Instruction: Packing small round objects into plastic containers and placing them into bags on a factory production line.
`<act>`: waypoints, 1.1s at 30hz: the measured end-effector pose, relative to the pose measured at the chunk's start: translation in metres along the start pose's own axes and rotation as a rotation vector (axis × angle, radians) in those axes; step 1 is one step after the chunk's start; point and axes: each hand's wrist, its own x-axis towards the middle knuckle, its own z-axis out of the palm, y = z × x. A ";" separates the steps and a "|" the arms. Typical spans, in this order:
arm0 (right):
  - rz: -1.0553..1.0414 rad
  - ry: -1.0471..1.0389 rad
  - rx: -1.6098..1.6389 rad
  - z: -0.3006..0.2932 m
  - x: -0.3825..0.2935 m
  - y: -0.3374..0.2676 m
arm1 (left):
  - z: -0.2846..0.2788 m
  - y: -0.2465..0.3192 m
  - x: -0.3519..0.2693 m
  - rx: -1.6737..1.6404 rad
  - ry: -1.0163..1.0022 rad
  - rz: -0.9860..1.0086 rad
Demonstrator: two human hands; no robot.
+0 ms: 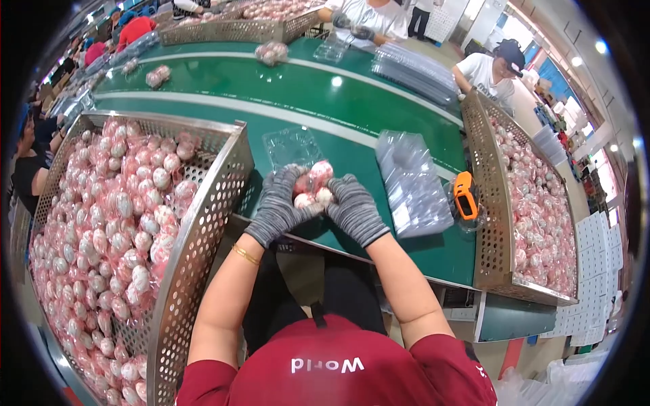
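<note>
Both my hands wear grey knit gloves. Between them is a small group of wrapped eggs [321, 172], white under clear film with red print. My left hand [282, 203] grips the group from the left, and my right hand [354, 205] closes on it from the right. The eggs seem to sit in the near half of a clear plastic egg carton [293, 144], whose lid lies open beyond them; the fingers hide most of the near half. To the right of my right hand lies a nested stack of clear plastic cartons [414, 185].
Perforated metal bins [203, 223] of wrapped eggs [122, 203] stand at left and right. Near the right bin [492, 223] is an orange device [464, 195]. A green conveyor belt [325, 89] crosses ahead, carrying egg packs [271, 53]. Co-workers [368, 23] stand across it beside stacked cartons [414, 71].
</note>
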 end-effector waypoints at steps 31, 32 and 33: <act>-0.099 -0.119 0.390 0.010 0.064 0.022 | 0.007 0.022 0.009 0.223 0.092 0.138; -0.169 -0.096 0.481 0.016 0.063 0.032 | 0.008 0.020 0.007 0.229 0.117 0.131; -0.126 -0.192 0.744 0.019 0.066 0.052 | 0.010 0.021 0.007 0.203 0.143 0.161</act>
